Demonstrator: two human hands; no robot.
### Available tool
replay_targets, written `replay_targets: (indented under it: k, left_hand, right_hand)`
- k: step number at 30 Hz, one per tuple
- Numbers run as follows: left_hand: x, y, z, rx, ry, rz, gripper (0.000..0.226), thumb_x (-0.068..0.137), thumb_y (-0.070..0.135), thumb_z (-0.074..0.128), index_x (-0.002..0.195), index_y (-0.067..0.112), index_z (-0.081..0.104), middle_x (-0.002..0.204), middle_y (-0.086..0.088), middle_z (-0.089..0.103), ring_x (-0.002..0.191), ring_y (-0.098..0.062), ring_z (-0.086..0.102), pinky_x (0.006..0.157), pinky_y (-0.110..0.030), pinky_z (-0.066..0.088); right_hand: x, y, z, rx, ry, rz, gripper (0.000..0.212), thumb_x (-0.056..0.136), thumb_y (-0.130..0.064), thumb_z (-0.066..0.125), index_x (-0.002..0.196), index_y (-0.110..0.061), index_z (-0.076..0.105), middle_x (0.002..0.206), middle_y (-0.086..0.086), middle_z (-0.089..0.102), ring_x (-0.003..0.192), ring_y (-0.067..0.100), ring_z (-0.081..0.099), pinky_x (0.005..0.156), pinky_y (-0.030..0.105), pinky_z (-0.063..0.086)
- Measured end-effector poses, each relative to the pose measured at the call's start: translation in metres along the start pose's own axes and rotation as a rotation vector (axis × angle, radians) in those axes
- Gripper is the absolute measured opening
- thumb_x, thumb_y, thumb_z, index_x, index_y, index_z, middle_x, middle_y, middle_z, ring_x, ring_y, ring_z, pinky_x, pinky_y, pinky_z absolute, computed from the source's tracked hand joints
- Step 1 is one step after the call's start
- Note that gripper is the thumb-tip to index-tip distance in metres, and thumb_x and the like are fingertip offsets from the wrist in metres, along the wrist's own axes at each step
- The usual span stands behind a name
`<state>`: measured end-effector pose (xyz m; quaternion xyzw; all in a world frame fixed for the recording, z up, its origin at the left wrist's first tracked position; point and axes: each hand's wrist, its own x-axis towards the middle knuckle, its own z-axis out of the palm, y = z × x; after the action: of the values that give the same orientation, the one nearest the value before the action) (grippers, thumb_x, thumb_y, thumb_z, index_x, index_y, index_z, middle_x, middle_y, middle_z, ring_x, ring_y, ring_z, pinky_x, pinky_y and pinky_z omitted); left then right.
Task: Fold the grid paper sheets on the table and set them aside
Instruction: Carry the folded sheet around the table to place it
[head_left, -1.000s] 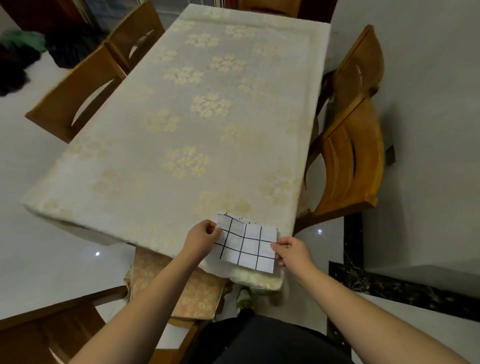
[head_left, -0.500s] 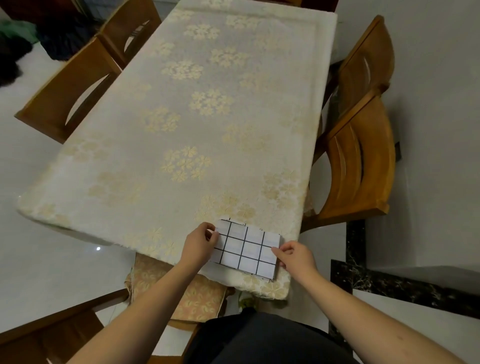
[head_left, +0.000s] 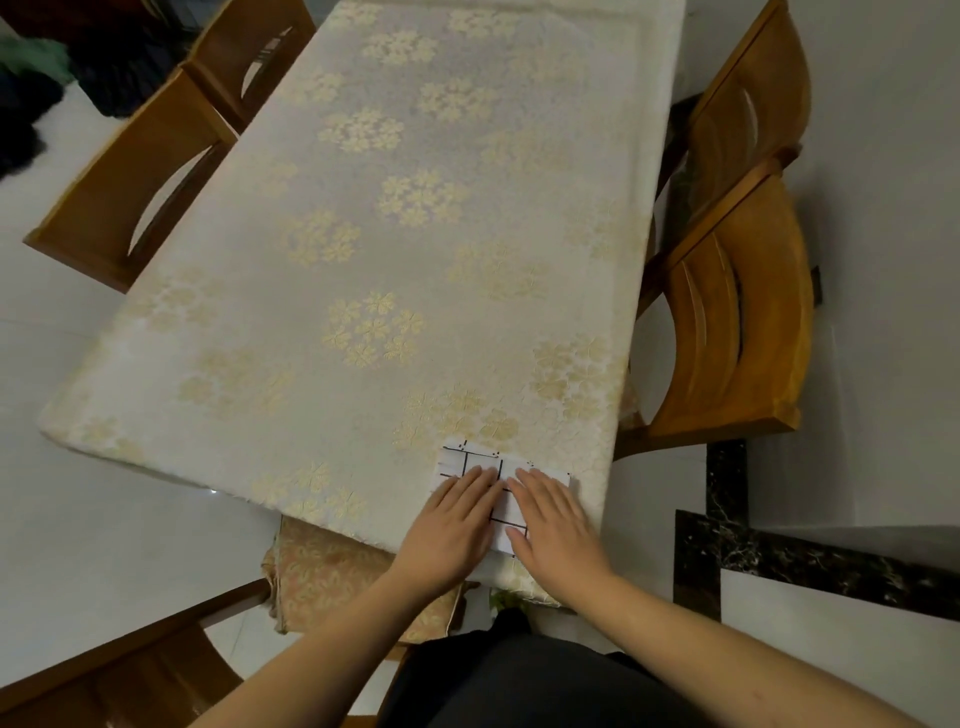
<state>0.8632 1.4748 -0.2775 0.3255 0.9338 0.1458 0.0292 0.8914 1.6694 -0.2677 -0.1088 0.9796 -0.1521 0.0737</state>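
paper (head_left: 470, 462) with a black grid lies flat at the near right corner of the table (head_left: 363, 249), folded small, its far edge showing a thin strip of another layer. both hands press down on it side by side with straight, flat fingers: the left hand (head_left: 452, 530) covers the near left part, the right hand (head_left: 556, 525) the near right part, and their inner fingers almost meet over the middle, so only the far strip and a narrow gap of grid lines between them show. neither hand grips anything. the table wears a pale cloth (head_left: 519, 156) with gold flower clusters that hangs over the edges. two wooden chairs (head_left: 737, 312) stand along the right side, two more (head_left: 140, 176) along the left, and a cushion (head_left: 332, 582) in a floral fabric sits on the chair just below the near edge. dark clothing (head_left: 519, 686) fills the bottom of the view.
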Motion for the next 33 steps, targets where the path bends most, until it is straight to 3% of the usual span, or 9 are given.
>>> replay_targets:
  k: [4,11,21,28,31,33]
  left_hand:
    - [0.003,-0.008,0.003,0.041,-0.133,-0.04,0.057,0.102,0.042,0.034,0.153,0.018,0.026,0.16,-0.002,0.021,0.148,-0.017,0.016,0.118,-0.04,0.02]
    - [0.011,-0.031,0.0,0.058,-0.238,-0.058,0.061,0.098,0.052,0.039,0.153,0.027,0.025,0.161,0.002,0.019,0.149,-0.016,0.012,0.116,-0.044,0.021]
    - [0.018,-0.041,-0.001,0.094,-0.347,-0.123,0.075,0.093,0.069,0.029,0.155,0.031,0.009,0.163,-0.007,0.002,0.15,-0.025,0.001,0.119,-0.046,0.007]
    - [0.022,-0.042,-0.005,0.068,-0.415,-0.125,0.077,0.092,0.073,0.022,0.155,0.032,0.004,0.162,-0.006,-0.006,0.149,-0.027,-0.002,0.119,-0.048,0.009]
    - [0.032,-0.037,-0.018,0.069,-0.456,-0.134,0.075,0.092,0.065,0.031,0.154,0.034,0.002,0.161,-0.004,-0.012,0.149,-0.026,-0.006,0.12,-0.047,0.008]
    - [0.042,-0.028,-0.031,0.05,-0.454,-0.171,0.068,0.096,0.053,0.039,0.154,0.031,0.012,0.163,-0.006,-0.002,0.15,-0.025,0.001,0.12,-0.045,0.007]
  right_hand:
    - [0.003,0.004,0.007,-0.037,-0.1,0.075,0.068,0.092,-0.049,0.035,0.148,-0.011,0.034,0.156,0.007,0.031,0.144,0.02,0.023,0.113,0.041,0.017]
    - [0.005,0.018,0.013,-0.06,-0.227,0.081,0.073,0.095,-0.056,0.03,0.153,-0.012,0.022,0.161,0.005,0.015,0.148,0.02,0.018,0.115,0.04,0.017]
    - [0.007,0.018,0.015,-0.083,-0.254,0.094,0.074,0.096,-0.056,0.03,0.153,-0.01,0.019,0.161,0.009,0.016,0.147,0.022,0.017,0.114,0.041,0.016]
    - [0.009,0.02,0.01,-0.072,-0.284,0.082,0.074,0.096,-0.058,0.027,0.153,-0.011,0.018,0.161,0.008,0.015,0.147,0.02,0.011,0.114,0.038,0.011]
    - [0.011,0.026,0.007,-0.05,-0.348,0.049,0.08,0.093,-0.064,0.013,0.155,-0.016,0.001,0.161,0.002,-0.011,0.149,0.018,-0.007,0.118,0.036,-0.001]
    - [0.013,0.024,-0.007,0.042,-0.36,0.065,0.082,0.087,-0.067,0.006,0.154,-0.021,-0.008,0.157,-0.005,-0.024,0.148,0.013,-0.015,0.12,0.035,-0.005]
